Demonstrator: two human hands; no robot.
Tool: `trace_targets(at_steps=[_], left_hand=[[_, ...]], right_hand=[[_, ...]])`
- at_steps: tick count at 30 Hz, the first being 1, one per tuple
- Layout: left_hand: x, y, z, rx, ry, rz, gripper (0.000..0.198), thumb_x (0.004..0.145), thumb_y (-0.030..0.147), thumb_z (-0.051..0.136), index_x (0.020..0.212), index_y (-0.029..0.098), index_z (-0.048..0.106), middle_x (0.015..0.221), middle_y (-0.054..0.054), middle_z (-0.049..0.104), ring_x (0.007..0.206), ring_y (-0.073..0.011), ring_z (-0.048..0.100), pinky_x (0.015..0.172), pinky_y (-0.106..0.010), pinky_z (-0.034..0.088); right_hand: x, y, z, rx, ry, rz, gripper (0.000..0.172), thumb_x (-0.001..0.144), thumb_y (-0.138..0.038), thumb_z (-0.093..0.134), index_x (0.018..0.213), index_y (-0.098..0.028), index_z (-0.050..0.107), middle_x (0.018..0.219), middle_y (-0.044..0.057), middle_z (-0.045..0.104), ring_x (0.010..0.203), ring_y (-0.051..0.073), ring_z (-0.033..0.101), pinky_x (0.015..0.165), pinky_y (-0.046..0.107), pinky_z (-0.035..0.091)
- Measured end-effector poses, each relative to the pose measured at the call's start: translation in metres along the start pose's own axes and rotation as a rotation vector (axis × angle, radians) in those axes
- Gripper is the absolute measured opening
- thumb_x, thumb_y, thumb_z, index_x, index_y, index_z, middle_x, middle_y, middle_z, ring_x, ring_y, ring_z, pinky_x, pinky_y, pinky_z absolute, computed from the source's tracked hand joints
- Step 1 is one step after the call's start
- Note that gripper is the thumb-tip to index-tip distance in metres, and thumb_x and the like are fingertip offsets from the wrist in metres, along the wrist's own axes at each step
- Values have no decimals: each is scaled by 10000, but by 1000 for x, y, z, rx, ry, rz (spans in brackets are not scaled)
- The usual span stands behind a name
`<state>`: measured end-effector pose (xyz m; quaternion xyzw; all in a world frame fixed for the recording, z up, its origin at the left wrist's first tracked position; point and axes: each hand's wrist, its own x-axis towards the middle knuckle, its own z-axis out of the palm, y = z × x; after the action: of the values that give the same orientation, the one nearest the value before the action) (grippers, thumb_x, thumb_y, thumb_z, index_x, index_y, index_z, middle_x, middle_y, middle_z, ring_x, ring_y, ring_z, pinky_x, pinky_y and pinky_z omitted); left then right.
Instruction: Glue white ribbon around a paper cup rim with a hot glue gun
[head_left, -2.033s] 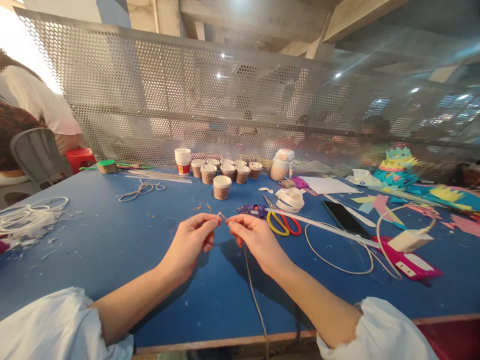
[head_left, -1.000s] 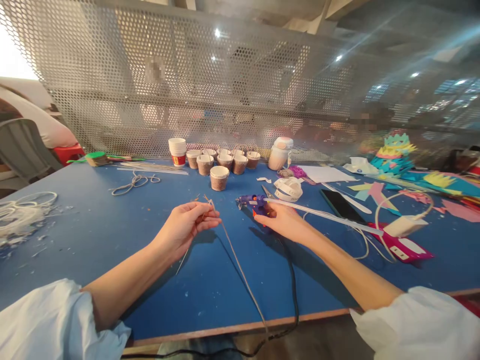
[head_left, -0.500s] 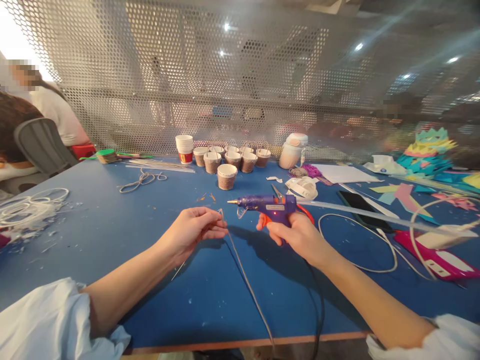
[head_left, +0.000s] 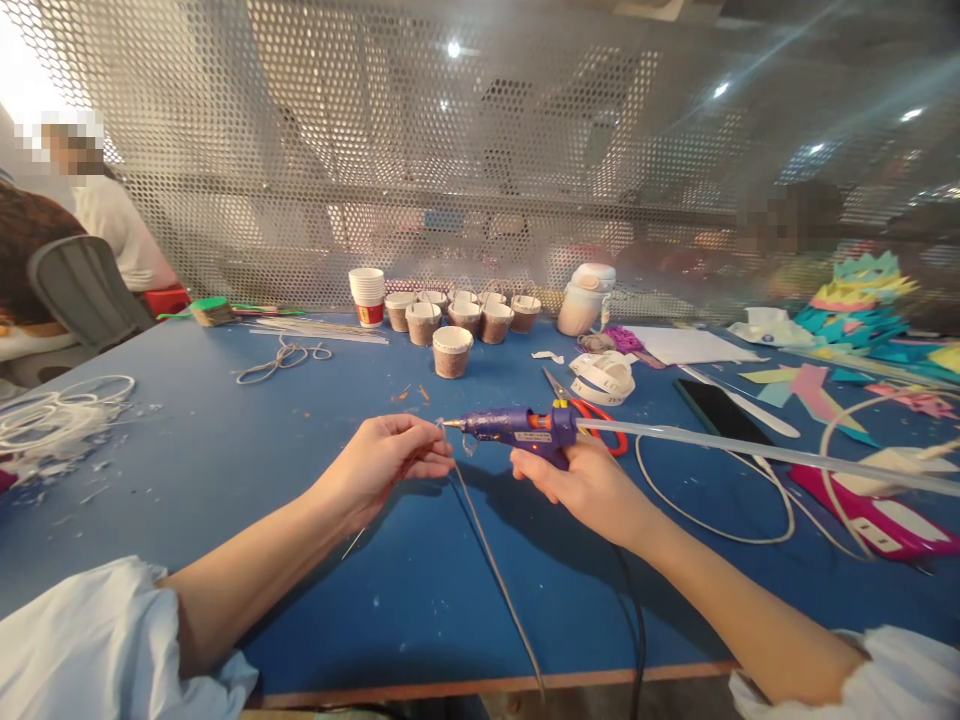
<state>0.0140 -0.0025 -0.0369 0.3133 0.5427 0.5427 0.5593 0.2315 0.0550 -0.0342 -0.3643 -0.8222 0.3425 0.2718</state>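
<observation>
My left hand (head_left: 397, 450) pinches a thin brown cord (head_left: 487, 555) near its upper end; the rest of it trails down past the table's front edge. A thin pale strand pokes out below the same hand. In my right hand (head_left: 585, 480) is a purple hot glue gun (head_left: 517, 428), gripped by its handle, with a long clear glue stick (head_left: 720, 442) running out of its back. The gun's nozzle meets the cord end at my left fingertips; whether it touches is too small to tell. Ahead stands a cord-wrapped paper cup (head_left: 452, 355).
Several wrapped cups (head_left: 424, 325) and a stack of paper cups (head_left: 367, 298) stand at the back. Scissors (head_left: 607, 428), a ribbon roll (head_left: 602, 380), a phone (head_left: 724, 415) and a pink power strip (head_left: 862, 515) lie right. White cord (head_left: 60, 415) lies left.
My right hand has brought the glue gun left and tilted it, so its nozzle has come to the cord end at my left fingertips. My left hand has barely moved.
</observation>
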Motion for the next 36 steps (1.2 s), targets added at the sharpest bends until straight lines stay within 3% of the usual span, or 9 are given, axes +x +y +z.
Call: trace_targets(at_steps=[13, 18, 25, 30, 36], left_hand=[[-1, 0, 1, 6, 10, 2, 150, 827, 119, 606, 698, 74, 668, 727, -116, 708, 612, -134, 683, 619, -219, 578], [-1, 2, 2, 21, 12, -2, 140, 823, 116, 606, 704, 76, 668, 720, -109, 703, 624, -142, 688, 615, -218, 578], [-1, -1, 0, 14, 5, 5, 121, 800, 158, 650, 709, 81, 674, 741, -123, 714, 625, -143, 687, 630, -234, 579], [-1, -1, 1, 19, 3, 7, 124, 799, 148, 642, 698, 83, 673, 737, -120, 711, 631, -148, 689, 630, -236, 582], [0, 0, 1, 22, 4, 10, 150, 830, 146, 614, 706, 80, 668, 718, -102, 699, 621, -138, 683, 630, -228, 582]], right_hand=[[-1, -1, -2, -39, -12, 5, 307, 856, -467, 557, 670, -230, 617, 526, -11, 524, 616, 187, 554, 612, 307, 445], [-1, -4, -3, -34, 42, -27, 279, 855, -455, 560, 699, -241, 647, 492, -19, 513, 589, 189, 546, 609, 313, 447], [-2, -6, -3, -44, 2, -48, 313, 855, -430, 572, 603, -245, 584, 493, -16, 508, 594, 188, 544, 633, 310, 456], [-1, -6, -2, -62, 52, -48, 280, 861, -439, 561, 668, -244, 616, 527, -9, 536, 615, 196, 548, 633, 313, 447], [-3, -8, -6, -117, -4, -56, 244, 865, -422, 562, 730, -234, 639, 632, -9, 598, 632, 178, 550, 646, 297, 442]])
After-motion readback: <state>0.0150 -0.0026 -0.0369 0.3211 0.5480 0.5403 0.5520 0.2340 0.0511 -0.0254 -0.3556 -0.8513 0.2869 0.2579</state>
